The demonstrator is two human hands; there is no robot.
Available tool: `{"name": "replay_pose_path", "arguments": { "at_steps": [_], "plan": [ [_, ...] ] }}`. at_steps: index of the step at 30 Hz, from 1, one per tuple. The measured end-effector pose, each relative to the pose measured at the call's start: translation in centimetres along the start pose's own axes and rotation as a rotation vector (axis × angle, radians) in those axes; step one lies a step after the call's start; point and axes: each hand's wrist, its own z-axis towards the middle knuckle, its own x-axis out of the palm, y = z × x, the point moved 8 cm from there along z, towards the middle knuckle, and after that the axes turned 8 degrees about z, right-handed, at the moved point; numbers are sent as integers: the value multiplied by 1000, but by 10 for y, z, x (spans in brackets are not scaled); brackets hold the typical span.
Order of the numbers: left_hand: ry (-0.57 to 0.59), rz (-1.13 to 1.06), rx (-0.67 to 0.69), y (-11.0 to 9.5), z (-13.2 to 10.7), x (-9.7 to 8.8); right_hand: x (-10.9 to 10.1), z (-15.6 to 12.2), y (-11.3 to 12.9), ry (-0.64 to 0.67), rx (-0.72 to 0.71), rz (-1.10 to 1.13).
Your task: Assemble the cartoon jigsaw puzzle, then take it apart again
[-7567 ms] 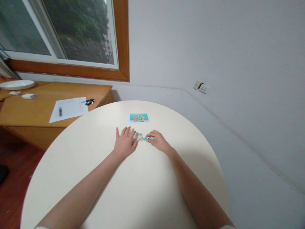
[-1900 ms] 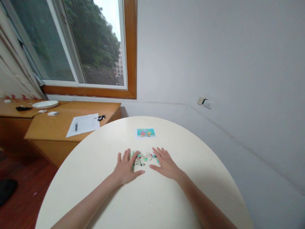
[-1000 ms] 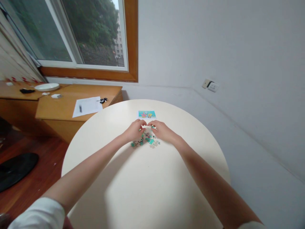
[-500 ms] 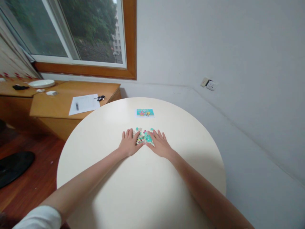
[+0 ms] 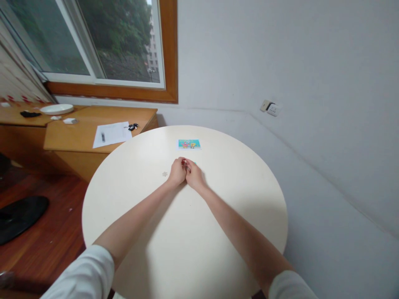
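My left hand [image 5: 178,170] and my right hand [image 5: 194,175] are cupped against each other near the middle of the round table, fingers curled inward. Between them a little of the jigsaw puzzle pieces [image 5: 186,166] shows; most of the heap is hidden by the hands. One puzzle piece [image 5: 164,174], pale side up, lies alone left of my left hand. A bit of a teal piece [image 5: 195,162] peeks out just beyond my right hand. Farther back lies a flat picture card [image 5: 189,144] with pink and yellow cartoon figures on teal.
The white round table [image 5: 237,207] stands close to the wall. At the left, a wooden desk [image 5: 75,139] bears a sheet of paper [image 5: 114,133], keys [image 5: 133,126] and a white plate [image 5: 57,109]. A window is above it.
Both hands have gone from lying spread at the sides of the pieces to cupped together around them. One pale piece now lies apart on the left.
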Motion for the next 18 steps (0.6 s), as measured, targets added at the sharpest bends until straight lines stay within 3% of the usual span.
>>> {"name": "replay_pose_path", "arguments": {
  "at_steps": [5,10,13,15,18],
  "plan": [
    [-25,-111,14,-12,23,-26,-22,22,29,-23,-107,135],
    [102,-264,117,-23,33,-57,-48,31,48,164,-148,60],
    [267,-64,129,-16,23,-57,-46,18,36,271,-83,-145],
    [380,152,120,-7,11,-48,-34,4,22,351,-31,-261],
    [526,437,-15,15,-11,-31,-11,-16,6,455,5,-407]
  ]
}}
